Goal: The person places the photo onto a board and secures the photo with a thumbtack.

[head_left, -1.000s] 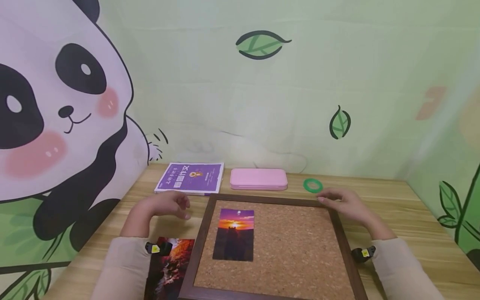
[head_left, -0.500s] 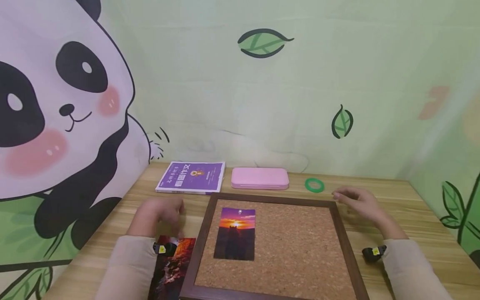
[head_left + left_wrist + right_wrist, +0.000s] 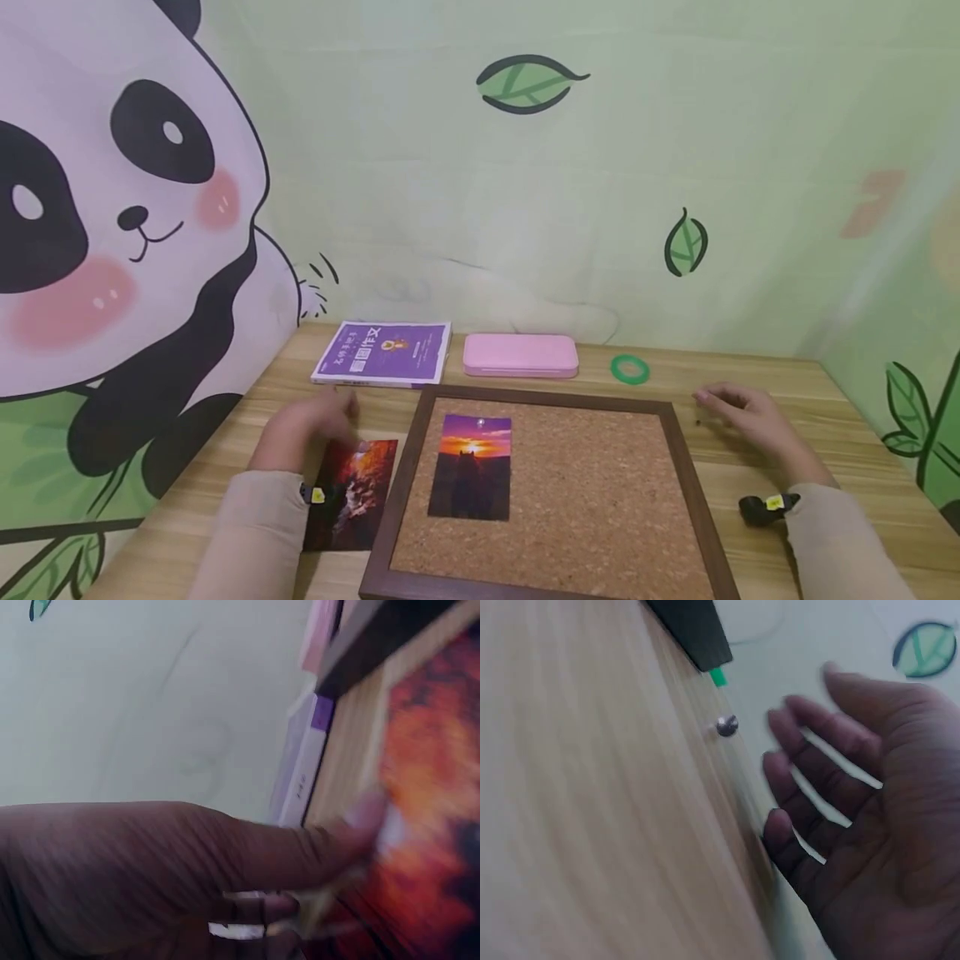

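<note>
My left hand (image 3: 318, 421) pinches a photo print (image 3: 356, 500) of red autumn trees by its top edge; in the left wrist view the thumb lies on the face of the print (image 3: 431, 780). A framed corkboard (image 3: 600, 492) lies to the right of it. On its left part is a sunset photo (image 3: 470, 475) with a clear pushpin (image 3: 481, 422) at its top. My right hand (image 3: 750, 412) hovers right of the board, fingers loosely bent and apart, holding nothing. Close to its fingertips, a small metallic pin (image 3: 727, 725) stands on the table.
Along the back of the table (image 3: 787, 400) lie a purple book (image 3: 386, 354), a pink pencil case (image 3: 521, 357) and a green tape roll (image 3: 629, 369). A wall with panda and leaf drawings rises behind them.
My left hand has come to the autumn photo and shifted it up and slightly right. My right hand has moved right, away from the board's corner, and the small pin now shows beside it.
</note>
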`<state>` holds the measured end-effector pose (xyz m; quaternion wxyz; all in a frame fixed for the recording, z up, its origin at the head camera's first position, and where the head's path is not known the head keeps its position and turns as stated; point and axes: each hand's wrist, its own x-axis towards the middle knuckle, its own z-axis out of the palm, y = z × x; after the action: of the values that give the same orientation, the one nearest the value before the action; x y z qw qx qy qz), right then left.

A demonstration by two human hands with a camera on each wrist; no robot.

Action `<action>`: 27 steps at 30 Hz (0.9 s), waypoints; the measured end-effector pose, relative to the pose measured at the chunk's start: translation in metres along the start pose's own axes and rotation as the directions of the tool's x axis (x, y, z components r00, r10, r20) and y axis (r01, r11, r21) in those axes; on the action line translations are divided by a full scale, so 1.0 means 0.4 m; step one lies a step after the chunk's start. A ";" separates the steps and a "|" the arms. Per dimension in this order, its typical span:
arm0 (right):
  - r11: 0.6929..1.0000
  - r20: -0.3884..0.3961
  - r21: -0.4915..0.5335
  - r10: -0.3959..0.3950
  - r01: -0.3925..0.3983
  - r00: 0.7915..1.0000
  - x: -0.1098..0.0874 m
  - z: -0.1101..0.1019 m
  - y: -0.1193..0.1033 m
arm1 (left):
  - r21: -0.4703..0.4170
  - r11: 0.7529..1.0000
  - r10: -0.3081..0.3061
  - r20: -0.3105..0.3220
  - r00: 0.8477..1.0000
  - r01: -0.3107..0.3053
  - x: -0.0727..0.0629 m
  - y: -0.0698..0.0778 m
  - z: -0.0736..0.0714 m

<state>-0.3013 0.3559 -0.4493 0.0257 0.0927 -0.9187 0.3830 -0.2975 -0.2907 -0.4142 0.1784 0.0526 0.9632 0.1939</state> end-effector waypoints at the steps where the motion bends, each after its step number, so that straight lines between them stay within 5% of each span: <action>1: 1.000 0.001 -0.017 0.003 -0.003 1.000 -0.004 -0.001 0.011 | -0.002 1.000 0.026 -0.023 0.999 -0.026 0.010 -0.006 0.001; 9: 0.999 0.044 -0.044 -0.016 0.018 0.999 -0.027 -0.011 0.065 | -0.037 0.984 0.169 -0.131 0.977 -0.175 0.041 -0.044 0.002; 16: 0.995 0.064 -0.067 -0.065 0.069 0.996 -0.006 0.014 0.056 | -0.080 0.992 0.095 -0.042 0.995 -0.098 0.011 -0.062 -0.018; 27: 0.997 0.050 -0.062 -0.044 0.047 0.998 -0.006 0.019 0.059 | -0.118 0.992 0.035 0.028 0.999 -0.032 0.001 -0.052 -0.017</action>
<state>-0.3033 0.3673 -0.4715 0.0152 0.1222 -0.9283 0.3510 -0.3010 -0.3121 -0.4164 0.1922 0.0609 0.9463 0.2525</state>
